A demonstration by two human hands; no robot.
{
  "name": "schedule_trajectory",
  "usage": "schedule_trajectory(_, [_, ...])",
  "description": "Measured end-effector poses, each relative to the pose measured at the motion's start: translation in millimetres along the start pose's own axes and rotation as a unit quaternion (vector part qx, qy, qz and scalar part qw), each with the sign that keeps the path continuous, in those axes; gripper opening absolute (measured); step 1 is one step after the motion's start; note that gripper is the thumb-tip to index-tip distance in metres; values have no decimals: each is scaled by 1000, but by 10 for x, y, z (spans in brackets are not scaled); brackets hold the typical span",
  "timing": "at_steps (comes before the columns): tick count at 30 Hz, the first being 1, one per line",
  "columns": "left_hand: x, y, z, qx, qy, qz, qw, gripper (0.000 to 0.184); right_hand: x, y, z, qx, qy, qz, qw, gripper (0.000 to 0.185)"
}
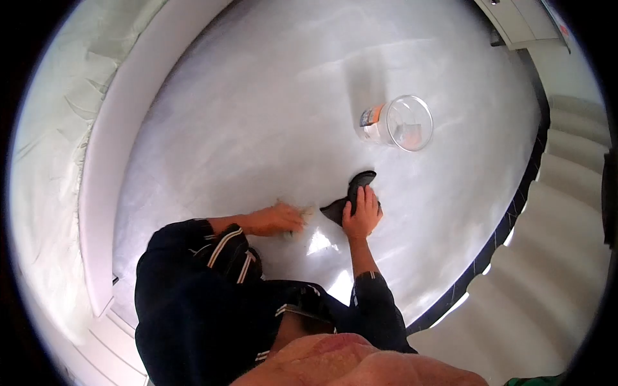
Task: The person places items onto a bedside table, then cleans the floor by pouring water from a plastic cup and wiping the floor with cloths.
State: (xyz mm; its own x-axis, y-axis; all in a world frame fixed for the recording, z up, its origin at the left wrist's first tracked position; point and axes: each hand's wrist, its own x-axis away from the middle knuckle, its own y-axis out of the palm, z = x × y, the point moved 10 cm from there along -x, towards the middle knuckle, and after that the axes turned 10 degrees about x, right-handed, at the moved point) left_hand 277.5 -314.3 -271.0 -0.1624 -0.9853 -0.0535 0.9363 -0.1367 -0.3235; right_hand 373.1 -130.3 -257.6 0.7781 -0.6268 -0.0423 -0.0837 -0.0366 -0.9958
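Observation:
My right hand [363, 213] lies over a black object [353, 196], perhaps a shoe, and presses it against the pale, glossy floor [244, 122]. The fingers rest on its top, and its dark ends stick out above and to the left of the hand. To the left, my left hand [282, 219] is low over the floor, smeared by motion. Something small and pale shows at its fingertips, too blurred to make out. Beyond my right hand a clear plastic tub [410, 123] with an orange and black label stands with its round opening toward me.
A bed or sofa with pale fabric [58, 128] and a white side panel [116, 148] curves along the left. Pale curtains [515, 270] hang at the right beside a dark floor edge [499, 238]. A white cabinet [520, 22] stands at the top right.

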Motion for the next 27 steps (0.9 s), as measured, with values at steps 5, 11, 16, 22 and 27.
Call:
schedule_trajectory(5, [-58,-2392,-452,-72,-104,409,904,29,-17,-22,-12,12,-2,5,1000,55])
schedule_trajectory(11, [-1473,-3393,-796,-316,-46,452,833,26,-31,31,2,23,15,-32,999,55])
schedule_trajectory(16, [-2355,-2538,-1054,-415,-63,325,848,43,-6,114,-9,50,-7,-8,999,52])
schedule_trajectory(22, [-833,-4324,-1597,-463,-330,417,709,50,-38,59,-118,56,-10,-9,998,50])
schedule_trajectory(27, [2162,-4632,-1925,-300,-453,509,667,51,-47,-64,-266,48,-41,33,997,47])
